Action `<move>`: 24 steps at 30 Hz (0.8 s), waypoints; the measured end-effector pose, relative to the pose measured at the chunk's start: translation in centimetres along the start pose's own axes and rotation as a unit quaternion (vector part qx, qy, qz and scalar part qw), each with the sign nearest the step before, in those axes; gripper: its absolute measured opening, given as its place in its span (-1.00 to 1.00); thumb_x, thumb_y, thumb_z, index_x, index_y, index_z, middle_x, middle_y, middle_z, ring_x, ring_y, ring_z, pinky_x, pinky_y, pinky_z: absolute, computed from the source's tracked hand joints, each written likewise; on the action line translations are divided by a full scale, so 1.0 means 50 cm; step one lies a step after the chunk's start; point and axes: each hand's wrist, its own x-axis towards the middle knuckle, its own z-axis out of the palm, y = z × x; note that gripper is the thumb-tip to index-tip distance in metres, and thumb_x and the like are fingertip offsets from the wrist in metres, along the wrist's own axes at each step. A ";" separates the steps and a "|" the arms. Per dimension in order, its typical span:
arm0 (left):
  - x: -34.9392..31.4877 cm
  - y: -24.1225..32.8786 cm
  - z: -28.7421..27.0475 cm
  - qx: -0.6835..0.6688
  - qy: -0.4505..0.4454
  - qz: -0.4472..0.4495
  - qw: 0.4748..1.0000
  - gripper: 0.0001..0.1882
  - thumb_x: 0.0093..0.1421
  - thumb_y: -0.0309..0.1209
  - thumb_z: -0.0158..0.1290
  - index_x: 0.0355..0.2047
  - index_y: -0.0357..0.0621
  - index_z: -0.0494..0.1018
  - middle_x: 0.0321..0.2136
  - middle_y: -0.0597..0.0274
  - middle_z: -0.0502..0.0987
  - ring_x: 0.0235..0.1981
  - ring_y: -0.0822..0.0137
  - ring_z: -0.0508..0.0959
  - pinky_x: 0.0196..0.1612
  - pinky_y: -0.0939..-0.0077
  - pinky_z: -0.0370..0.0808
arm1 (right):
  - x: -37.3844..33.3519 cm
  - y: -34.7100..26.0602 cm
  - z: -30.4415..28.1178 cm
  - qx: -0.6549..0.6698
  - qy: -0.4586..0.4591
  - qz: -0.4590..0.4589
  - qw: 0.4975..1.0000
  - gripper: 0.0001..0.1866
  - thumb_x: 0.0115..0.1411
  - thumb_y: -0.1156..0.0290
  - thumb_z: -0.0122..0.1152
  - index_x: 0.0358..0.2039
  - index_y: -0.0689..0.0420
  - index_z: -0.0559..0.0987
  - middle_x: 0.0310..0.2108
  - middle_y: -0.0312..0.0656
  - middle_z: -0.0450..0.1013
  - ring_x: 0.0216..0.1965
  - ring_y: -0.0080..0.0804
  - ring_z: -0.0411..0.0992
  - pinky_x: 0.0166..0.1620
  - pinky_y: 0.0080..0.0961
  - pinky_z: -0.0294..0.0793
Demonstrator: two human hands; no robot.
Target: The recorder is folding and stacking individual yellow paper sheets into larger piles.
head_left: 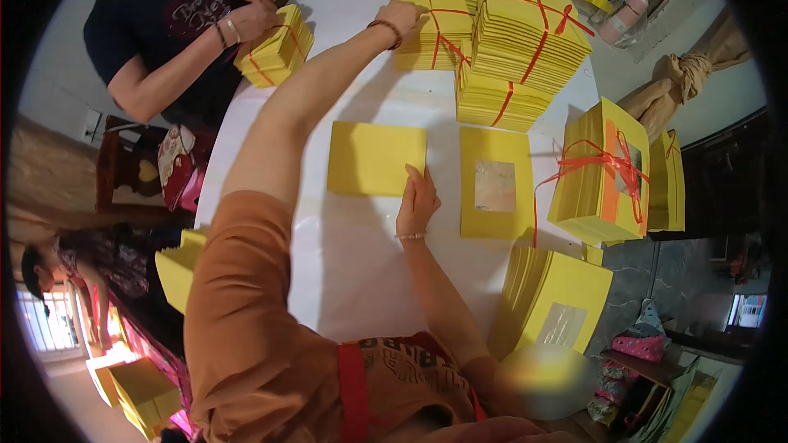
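Observation:
My left arm stretches across the white table to the far side. There my left hand [400, 20] is closed at the left corner of a yellow paper bundle [450, 29] tied with red ribbon; its fingertips are partly hidden. Nearer, my right hand [419, 203] pinches the right edge of a flat yellow paper packet [376, 157], which lies on the table. To the right of this hand lies another yellow packet [471, 217] with a silvery rectangle on its face.
Tall ribbon-tied yellow stacks [525, 29] stand at the far right. Further right is another tied bundle [591, 189], with a loose stack [525, 287] nearer me. Across the table, a person in dark clothing [156, 25] handles a tied bundle [287, 45]. Another person [115, 262] bends at the left.

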 end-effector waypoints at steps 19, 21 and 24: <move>0.023 -0.057 -0.138 0.053 -0.023 0.212 0.975 -0.85 -0.12 -0.33 0.07 -0.47 0.02 0.49 -0.54 0.08 0.51 -0.47 0.05 0.51 -0.42 0.25 0.41 | 0.010 0.009 -0.003 0.042 -0.021 0.023 0.999 -0.73 0.21 0.35 -0.14 -0.11 -0.02 0.45 0.05 -0.14 0.27 0.06 -0.32 0.20 0.05 -0.35 -0.05; -0.033 -0.018 -0.185 0.118 -0.065 0.324 0.936 -0.89 -0.07 -0.33 0.03 -0.48 0.01 0.46 -0.56 0.09 0.49 -0.47 0.05 0.50 -0.43 0.22 0.41 | 0.021 0.022 -0.007 0.029 -0.003 0.017 0.999 -0.74 0.21 0.37 -0.14 -0.12 0.02 0.46 0.01 -0.14 0.30 0.03 -0.32 0.22 0.03 -0.38 0.01; -0.132 -0.016 -0.152 -0.034 -0.057 0.293 0.954 -0.89 -0.07 -0.38 -0.01 -0.48 -0.03 0.44 -0.55 0.07 0.48 -0.43 0.02 0.50 -0.39 0.19 0.42 | 0.023 0.016 -0.010 0.036 0.006 0.007 0.999 -0.75 0.21 0.39 -0.15 -0.14 0.06 0.46 -0.06 -0.15 0.34 0.00 -0.31 0.26 -0.03 -0.42 0.13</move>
